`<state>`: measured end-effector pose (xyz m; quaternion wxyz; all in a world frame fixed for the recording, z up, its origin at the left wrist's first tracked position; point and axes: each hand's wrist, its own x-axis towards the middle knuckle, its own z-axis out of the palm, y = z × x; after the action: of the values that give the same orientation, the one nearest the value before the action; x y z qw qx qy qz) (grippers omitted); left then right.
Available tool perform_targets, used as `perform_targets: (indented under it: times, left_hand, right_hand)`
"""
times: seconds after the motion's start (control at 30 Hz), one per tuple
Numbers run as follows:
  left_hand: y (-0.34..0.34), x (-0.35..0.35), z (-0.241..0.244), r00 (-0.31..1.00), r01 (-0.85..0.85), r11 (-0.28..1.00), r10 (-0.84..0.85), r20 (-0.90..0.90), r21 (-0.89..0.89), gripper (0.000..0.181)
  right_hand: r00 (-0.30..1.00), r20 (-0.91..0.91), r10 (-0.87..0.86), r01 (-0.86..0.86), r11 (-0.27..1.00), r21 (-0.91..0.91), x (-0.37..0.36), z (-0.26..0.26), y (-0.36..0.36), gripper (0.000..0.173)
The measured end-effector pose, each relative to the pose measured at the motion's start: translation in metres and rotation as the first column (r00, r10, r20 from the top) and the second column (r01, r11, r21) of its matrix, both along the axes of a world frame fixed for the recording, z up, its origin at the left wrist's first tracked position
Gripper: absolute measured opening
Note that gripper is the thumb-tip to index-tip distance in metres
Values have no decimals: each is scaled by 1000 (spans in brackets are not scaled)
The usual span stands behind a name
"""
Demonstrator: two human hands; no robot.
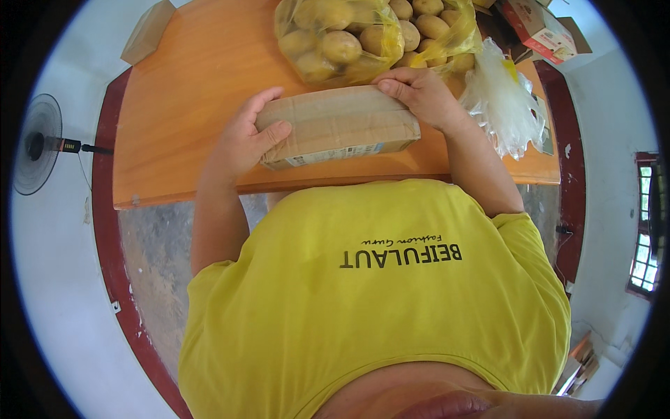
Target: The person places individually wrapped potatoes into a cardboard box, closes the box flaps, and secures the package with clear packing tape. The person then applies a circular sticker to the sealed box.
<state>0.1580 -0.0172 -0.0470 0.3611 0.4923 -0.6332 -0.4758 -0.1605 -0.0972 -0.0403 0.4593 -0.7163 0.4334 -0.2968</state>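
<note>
A long cardboard box (340, 118) lies in front of me, slightly tilted, near the front edge of the orange wooden table (209, 78). Its near side bears a printed label. My left hand (251, 136) grips the box's left end, with the thumb on top and the fingers round the far corner. My right hand (419, 91) is at the far right edge of the box, thumb and bent index finger together at its rim. Clear tape seems to run along the top. Just beyond the box sits a yellow plastic bag of potatoes (340, 47).
More potatoes (432, 26) in yellow plastic lie at the back. Clear plastic bags (500, 99) are heaped right of my right forearm. A red and white carton (539, 31) stands at the back right, another cardboard box (149, 31) at the far left corner. A fan (37, 144) is at the left.
</note>
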Motion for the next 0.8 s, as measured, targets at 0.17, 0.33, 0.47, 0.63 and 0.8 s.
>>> perform_targets:
  times: [0.17,0.33,0.47,0.63,0.8]
  left_hand:
    - [2,2,-4,990,19,1000,-17,-136,13,60]
    - [5,-3,-1,990,4,1000,-1,-142,24,60]
    - [4,-4,1,990,18,999,-11,-141,43,61]
    - [1,-1,-2,989,17,999,-13,-149,26,58]
    - [2,-2,-1,987,21,999,-15,-161,35,58]
  right_hand:
    - [994,-108,0,-6,998,-56,1,6,4,36]
    - [930,-365,-51,-40,970,-239,9,23,23,55]
    - [903,-426,-51,-91,948,-306,8,16,27,67]
    - [921,-389,-3,-103,963,-251,4,13,23,70]
    - [941,-337,41,-134,957,-258,1,10,20,66]
